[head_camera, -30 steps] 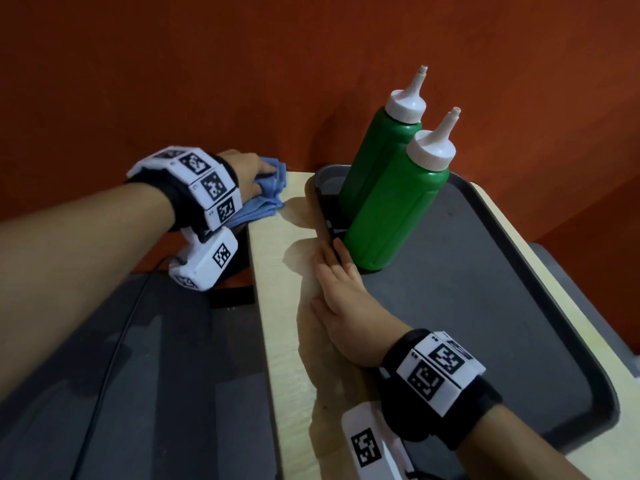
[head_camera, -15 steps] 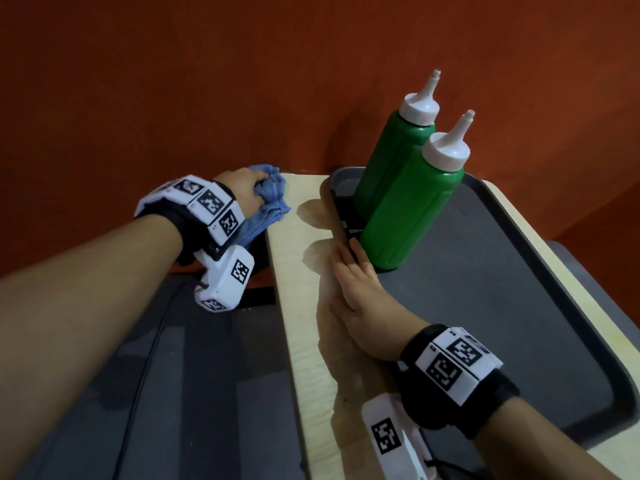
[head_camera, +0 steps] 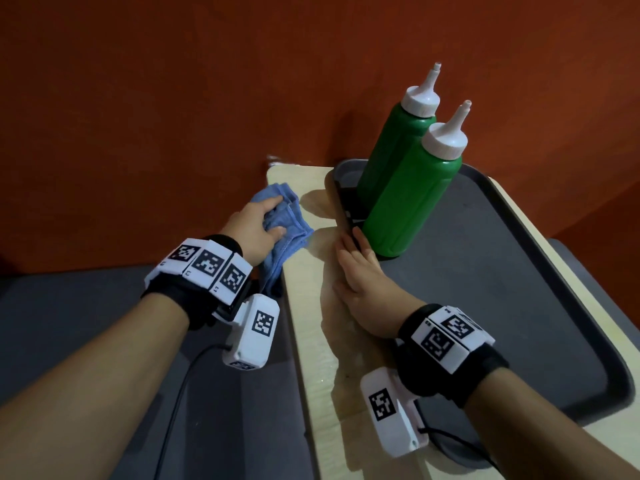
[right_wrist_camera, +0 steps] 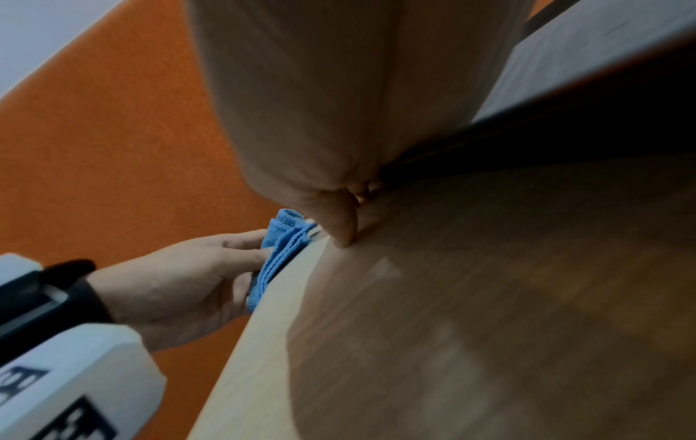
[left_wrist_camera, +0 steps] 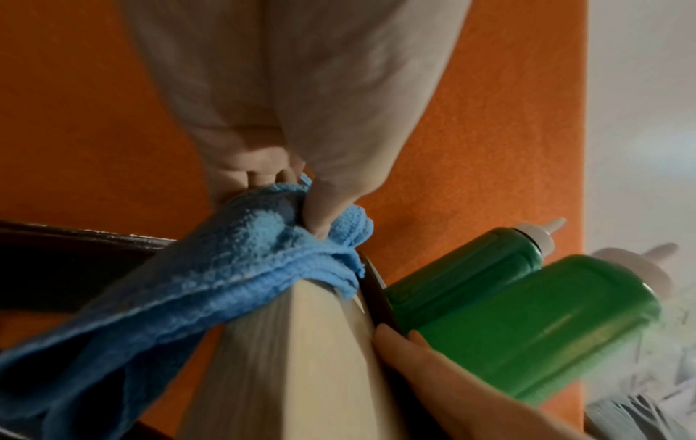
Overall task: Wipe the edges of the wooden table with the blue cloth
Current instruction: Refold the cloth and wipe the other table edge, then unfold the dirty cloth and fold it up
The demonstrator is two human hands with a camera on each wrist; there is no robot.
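The pale wooden table [head_camera: 311,341] runs away from me, its left edge in mid view. A folded blue cloth [head_camera: 287,230] drapes over that left edge near the far corner, and my left hand [head_camera: 258,225] grips it, thumb on top and fingers curled round it against the side of the edge. In the left wrist view the blue cloth [left_wrist_camera: 226,268] wraps the table [left_wrist_camera: 301,357] corner under my thumb. My right hand [head_camera: 360,275] lies flat on the tabletop, fingers straight against the rim of the dark tray [head_camera: 519,306]. The right wrist view shows the cloth [right_wrist_camera: 278,253] in my left hand [right_wrist_camera: 196,277].
Two green squeeze bottles with white nozzles [head_camera: 412,202] [head_camera: 391,147] stand upright at the tray's far left corner, just beyond my right fingertips. An orange wall [head_camera: 207,81] closes the far side. Grey floor [head_camera: 86,306] and a black cable [head_camera: 180,393] lie left of the table.
My left hand has slid the blue cloth along the left table edge towards me from the far corner. The right hand stays flat by the tray.
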